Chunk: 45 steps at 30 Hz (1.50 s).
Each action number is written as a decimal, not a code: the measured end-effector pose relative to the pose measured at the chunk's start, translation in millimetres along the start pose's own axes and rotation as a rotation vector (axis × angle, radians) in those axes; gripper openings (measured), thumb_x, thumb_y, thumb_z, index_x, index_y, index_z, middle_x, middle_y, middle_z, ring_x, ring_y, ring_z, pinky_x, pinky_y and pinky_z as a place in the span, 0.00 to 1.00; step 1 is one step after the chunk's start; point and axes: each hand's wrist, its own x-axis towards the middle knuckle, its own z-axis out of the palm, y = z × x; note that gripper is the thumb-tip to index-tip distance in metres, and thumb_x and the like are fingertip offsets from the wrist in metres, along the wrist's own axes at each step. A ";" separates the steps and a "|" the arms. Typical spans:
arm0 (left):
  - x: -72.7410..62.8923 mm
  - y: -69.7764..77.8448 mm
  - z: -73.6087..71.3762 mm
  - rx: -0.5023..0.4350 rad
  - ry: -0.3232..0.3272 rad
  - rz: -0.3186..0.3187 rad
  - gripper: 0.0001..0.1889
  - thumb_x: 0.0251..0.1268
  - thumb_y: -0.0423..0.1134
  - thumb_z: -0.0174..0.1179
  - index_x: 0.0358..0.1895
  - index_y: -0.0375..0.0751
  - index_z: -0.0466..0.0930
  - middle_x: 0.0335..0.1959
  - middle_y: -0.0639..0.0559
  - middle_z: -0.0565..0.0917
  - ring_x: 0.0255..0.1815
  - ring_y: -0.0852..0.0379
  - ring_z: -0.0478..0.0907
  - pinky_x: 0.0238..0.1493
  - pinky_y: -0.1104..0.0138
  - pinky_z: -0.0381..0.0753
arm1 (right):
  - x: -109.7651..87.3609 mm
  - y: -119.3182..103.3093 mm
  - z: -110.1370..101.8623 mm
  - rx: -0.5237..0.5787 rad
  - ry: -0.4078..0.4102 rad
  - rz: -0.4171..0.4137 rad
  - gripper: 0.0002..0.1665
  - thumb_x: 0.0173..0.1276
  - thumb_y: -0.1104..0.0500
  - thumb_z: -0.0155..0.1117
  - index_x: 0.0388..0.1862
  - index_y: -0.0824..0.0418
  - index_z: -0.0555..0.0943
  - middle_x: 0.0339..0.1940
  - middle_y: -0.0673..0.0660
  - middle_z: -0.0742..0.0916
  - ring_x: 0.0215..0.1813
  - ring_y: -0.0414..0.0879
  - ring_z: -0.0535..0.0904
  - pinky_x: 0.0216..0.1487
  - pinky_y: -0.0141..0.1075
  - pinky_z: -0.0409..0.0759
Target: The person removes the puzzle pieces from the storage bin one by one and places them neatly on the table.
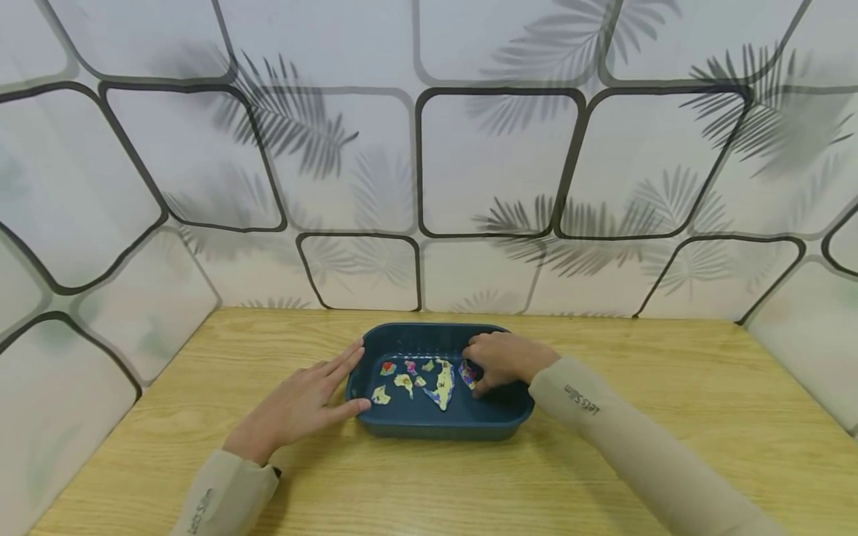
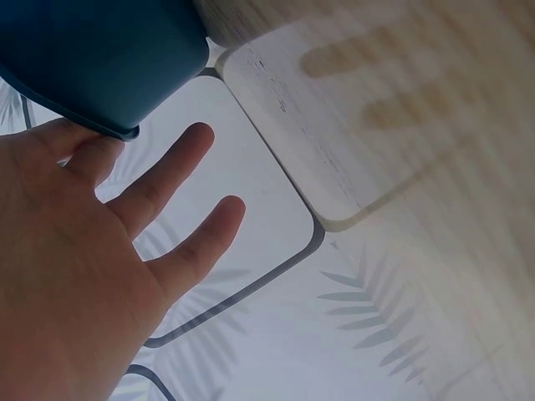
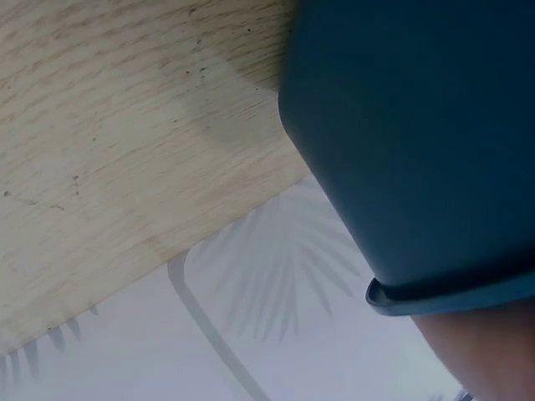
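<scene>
A dark blue rectangular basin [image 1: 439, 430] stands on the table. On its floor lie several irregular flat cut-out pieces: a large pale yellow one [image 1: 441, 385] with a blue edge, a smaller yellow one [image 1: 380, 395] and a red-topped one [image 1: 388, 368] among them. My left hand [image 1: 298, 402] rests with extended fingers on the basin's left rim; in the left wrist view two of its fingers [image 2: 171, 171] stand spread off the wall. Reaching inside at the right end, my right hand [image 1: 499, 361] has curled fingers and thumb about a purple-and-red cut-out piece [image 1: 467, 374], partly hidden by it.
The wood-grain table [image 1: 295, 480] surrounds the basin. Behind it and at both sides rise pale panels [image 1: 496, 164] printed with dark outlines and grey leaves. The basin's outer wall [image 3: 410, 150] fills much of the right wrist view.
</scene>
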 end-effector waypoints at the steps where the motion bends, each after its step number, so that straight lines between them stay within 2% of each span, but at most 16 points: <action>1: -0.1 -0.2 0.3 0.000 0.001 -0.003 0.44 0.73 0.64 0.54 0.80 0.38 0.56 0.81 0.46 0.58 0.67 0.32 0.72 0.62 0.36 0.70 | 0.4 0.0 0.1 0.005 -0.001 0.003 0.39 0.60 0.42 0.78 0.62 0.66 0.81 0.55 0.62 0.84 0.57 0.55 0.80 0.60 0.49 0.78; 11: 0.6 -0.5 -0.1 0.006 -0.008 -0.008 0.44 0.74 0.65 0.53 0.80 0.37 0.56 0.81 0.46 0.57 0.67 0.31 0.71 0.62 0.36 0.70 | 2.5 -0.6 -0.9 0.019 0.003 0.008 0.39 0.60 0.44 0.79 0.62 0.66 0.80 0.54 0.61 0.84 0.58 0.56 0.80 0.61 0.49 0.78; 28: 2.6 1.1 2.7 0.007 -0.024 -0.017 0.44 0.73 0.65 0.53 0.81 0.38 0.55 0.81 0.47 0.56 0.67 0.30 0.71 0.63 0.35 0.69 | -1.8 3.8 3.5 0.083 0.045 -0.020 0.28 0.60 0.45 0.78 0.52 0.61 0.82 0.52 0.60 0.83 0.54 0.56 0.81 0.58 0.51 0.79; 37: 2.2 0.3 1.6 0.000 -0.021 -0.021 0.44 0.73 0.65 0.53 0.81 0.38 0.56 0.81 0.46 0.56 0.68 0.30 0.70 0.63 0.35 0.69 | -6.5 9.1 -1.8 0.148 0.131 -0.079 0.23 0.56 0.47 0.80 0.42 0.55 0.79 0.46 0.53 0.80 0.47 0.50 0.79 0.54 0.47 0.79; 45: 0.0 -0.3 0.8 -0.004 -0.030 -0.030 0.44 0.73 0.65 0.52 0.81 0.39 0.55 0.81 0.47 0.55 0.69 0.31 0.69 0.63 0.35 0.68 | -11.3 9.8 -6.4 0.168 0.174 -0.100 0.25 0.54 0.48 0.81 0.43 0.57 0.79 0.43 0.53 0.79 0.42 0.47 0.77 0.50 0.43 0.79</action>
